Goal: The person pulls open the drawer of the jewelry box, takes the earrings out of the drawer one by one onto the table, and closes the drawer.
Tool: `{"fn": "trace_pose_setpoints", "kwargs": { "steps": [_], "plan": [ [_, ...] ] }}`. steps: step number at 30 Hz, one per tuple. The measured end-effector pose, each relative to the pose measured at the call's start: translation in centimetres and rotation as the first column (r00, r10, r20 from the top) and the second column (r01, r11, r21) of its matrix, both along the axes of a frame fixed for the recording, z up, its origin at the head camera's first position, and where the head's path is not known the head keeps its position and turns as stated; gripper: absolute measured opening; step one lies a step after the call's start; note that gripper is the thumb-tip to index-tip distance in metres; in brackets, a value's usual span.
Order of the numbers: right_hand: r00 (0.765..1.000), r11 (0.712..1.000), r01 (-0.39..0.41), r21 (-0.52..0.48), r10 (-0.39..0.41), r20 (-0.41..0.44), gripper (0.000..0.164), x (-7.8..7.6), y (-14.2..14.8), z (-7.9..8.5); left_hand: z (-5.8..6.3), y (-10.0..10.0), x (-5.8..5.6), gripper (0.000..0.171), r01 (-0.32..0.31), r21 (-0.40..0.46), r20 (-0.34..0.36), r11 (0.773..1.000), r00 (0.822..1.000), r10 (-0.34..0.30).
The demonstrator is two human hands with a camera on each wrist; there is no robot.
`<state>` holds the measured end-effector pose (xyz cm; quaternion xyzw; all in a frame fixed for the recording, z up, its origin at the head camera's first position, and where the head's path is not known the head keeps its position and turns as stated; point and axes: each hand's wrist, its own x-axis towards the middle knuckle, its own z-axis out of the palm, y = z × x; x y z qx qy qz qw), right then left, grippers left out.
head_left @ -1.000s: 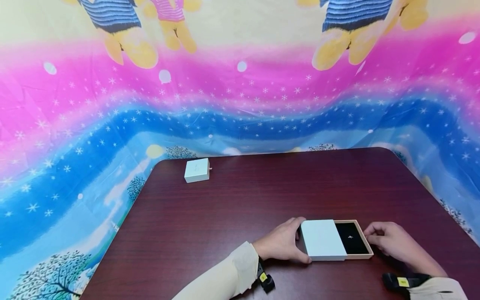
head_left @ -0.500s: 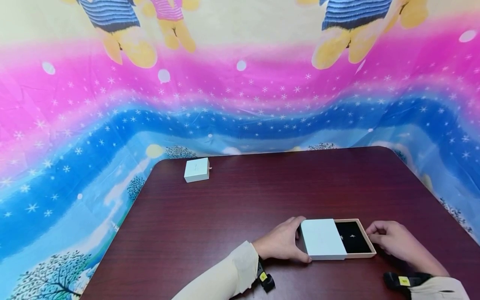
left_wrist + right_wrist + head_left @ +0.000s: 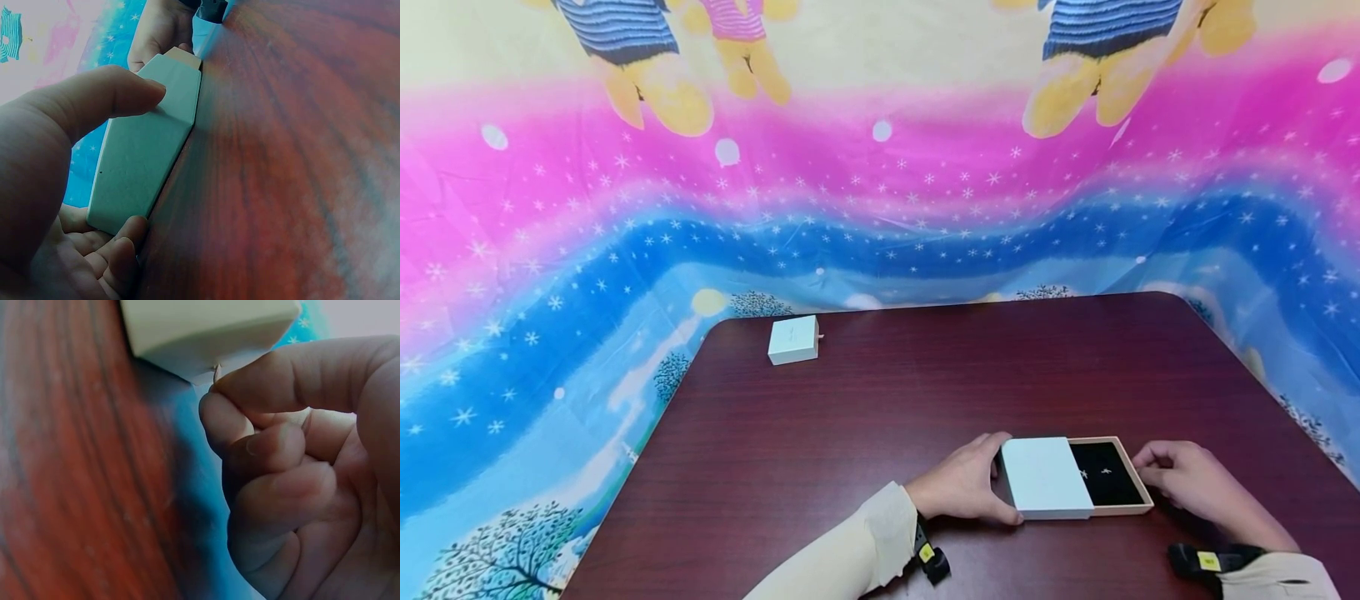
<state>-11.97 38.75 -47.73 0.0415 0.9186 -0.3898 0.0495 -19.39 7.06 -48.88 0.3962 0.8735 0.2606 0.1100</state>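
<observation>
A white jewellery box (image 3: 1048, 475) lies flat on the table, its tan-edged drawer (image 3: 1122, 511) slid partway out to the right. On the drawer's black lining (image 3: 1116, 493) sit two tiny silvery pieces of jewellery, one right at the cover's edge. My left hand (image 3: 958, 483) grips the cover's left end, thumb on the near side and fingers around the far corner. At the drawer's right end, my right hand (image 3: 1187, 483) pinches a thin pull tab (image 3: 217, 374) between thumb and forefinger, the other fingers curled in. The drawer's left part is hidden inside the cover.
A smaller white box (image 3: 793, 340) with a little tab on its right side stands near the table's back left corner. The dark red wooden table (image 3: 925, 392) has rounded back corners. Behind it hangs a colourful printed cloth (image 3: 880, 192).
The drawer has slid slightly farther right with my right hand, and a second silvery piece has come into view beside the cover's edge. My left hand stays in place on the cover.
</observation>
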Motion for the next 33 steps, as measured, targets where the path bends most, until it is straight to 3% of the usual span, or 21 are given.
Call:
{"fn": "trace_pose_setpoints", "kwargs": {
  "steps": [9, 17, 33],
  "plan": [
    [1.000, 1.000, -0.004, 0.020, 0.004, -0.004, 0.004, -0.03, 0.16, -0.11, 0.05, -0.03, -0.03, 0.103, 0.005, 0.007, 0.005, 1.000, 1.000, -0.006],
    [0.999, 0.991, -0.039, 0.125, 0.043, -0.032, 0.004, -0.19, 0.55, -0.24, 0.07, -0.07, -0.10, 0.102, 0.013, 0.010, 0.010, 1.000, 1.000, -0.013],
    [0.999, 0.993, -0.024, 0.120, 0.029, -0.045, 0.012, -0.23, 0.88, 0.26, 0.01, -0.03, -0.21, 0.102, 0.012, 0.010, 0.018, 1.000, 1.000, -0.012]
  ]
}}
